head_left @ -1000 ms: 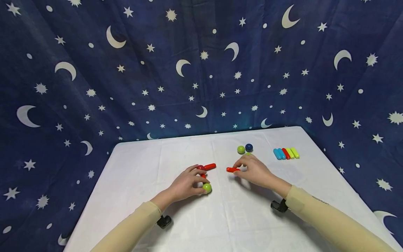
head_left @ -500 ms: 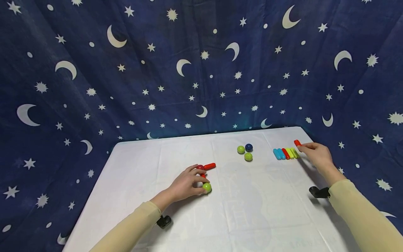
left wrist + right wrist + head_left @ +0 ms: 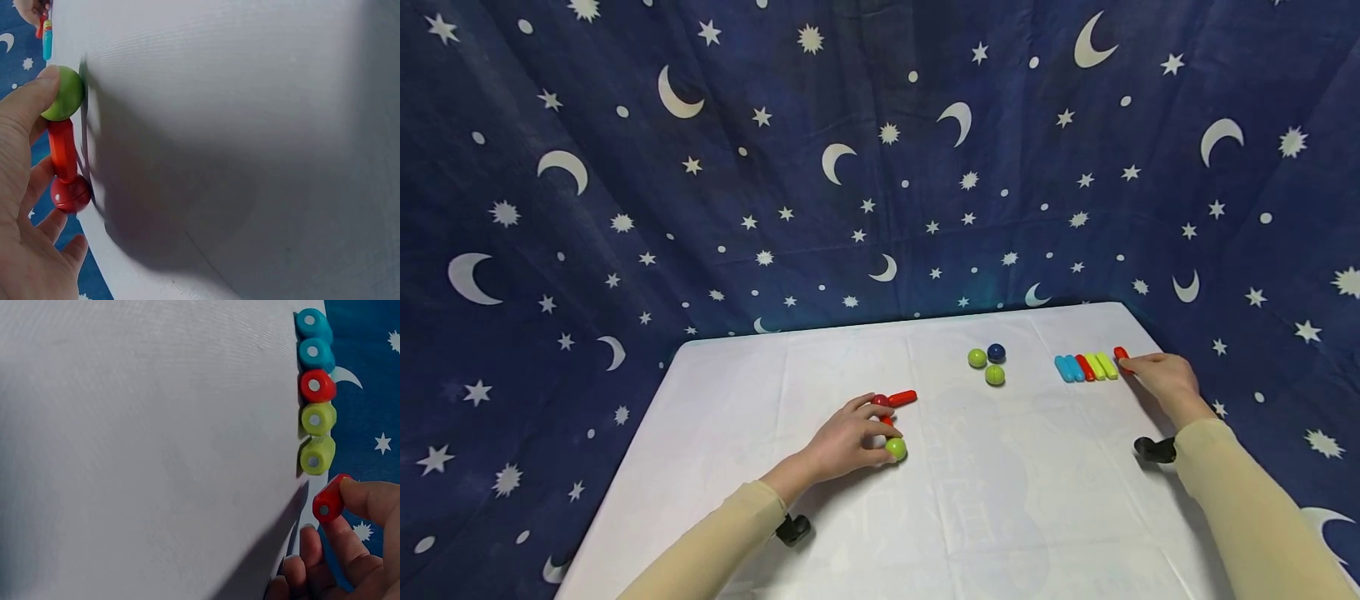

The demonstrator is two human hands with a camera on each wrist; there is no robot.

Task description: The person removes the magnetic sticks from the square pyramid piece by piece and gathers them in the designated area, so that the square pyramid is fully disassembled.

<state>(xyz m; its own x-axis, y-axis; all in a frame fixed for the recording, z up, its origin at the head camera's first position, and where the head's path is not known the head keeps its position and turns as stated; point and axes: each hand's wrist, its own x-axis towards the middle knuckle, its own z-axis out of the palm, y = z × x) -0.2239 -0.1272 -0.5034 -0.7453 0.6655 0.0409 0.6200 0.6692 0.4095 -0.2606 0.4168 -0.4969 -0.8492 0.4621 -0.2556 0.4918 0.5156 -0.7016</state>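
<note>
My left hand (image 3: 842,442) holds a green ball (image 3: 70,94) with the thumb pressed on it. A red magnetic rod (image 3: 62,150) joins that ball to a red ball (image 3: 70,194), where the other fingers lie. From the red ball a second red rod (image 3: 902,398) extends to the right on the table. At the far right, my right hand (image 3: 1167,385) pinches another red rod (image 3: 329,499) between thumb and finger. It is beside the end of a row of rods: two blue (image 3: 315,354), one red (image 3: 317,385) and two yellow-green (image 3: 317,454).
Two green balls (image 3: 995,375) and a dark blue ball (image 3: 996,352) stand grouped toward the back of the white table (image 3: 1015,483). A dark blue curtain (image 3: 880,167) with moons and stars hangs right behind the table and along its sides.
My right hand has carried its red rod from the table's middle to the far right, then lowered it beside the row's yellow-green end. The left hand stays in place.
</note>
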